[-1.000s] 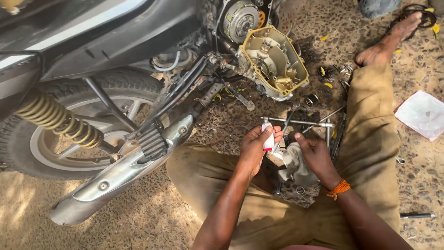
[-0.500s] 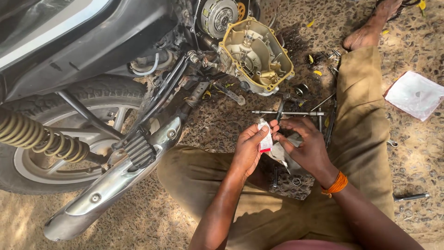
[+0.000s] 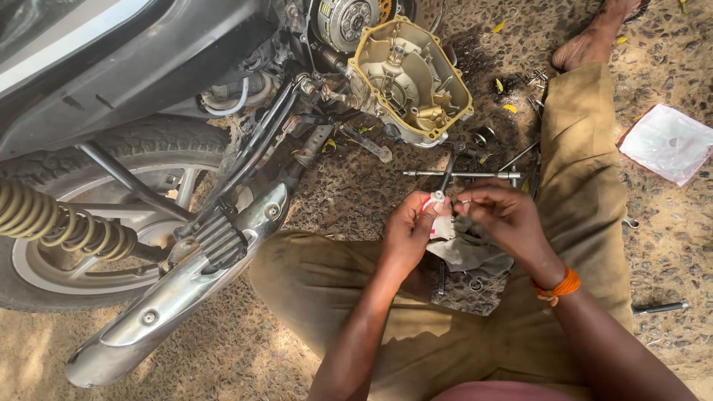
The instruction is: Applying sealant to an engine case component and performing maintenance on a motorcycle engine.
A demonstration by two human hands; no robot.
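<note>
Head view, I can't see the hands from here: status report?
Left hand grips a small red-and-white tube. Right hand pinches at its tip. Grey rag underneath, in the lap. Nothing blocking; T-wrench lies just beyond.

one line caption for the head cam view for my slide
Seated by a motorcycle, left hand holds a small red-and-white tube; right hand pinches beside it.

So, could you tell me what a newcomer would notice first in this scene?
Probably the gold engine cover lying open on the gravel at top centre, beside the motorcycle's rear wheel and chrome exhaust. Below it, the left hand and right hand pinch a small red-and-white tube.
</note>
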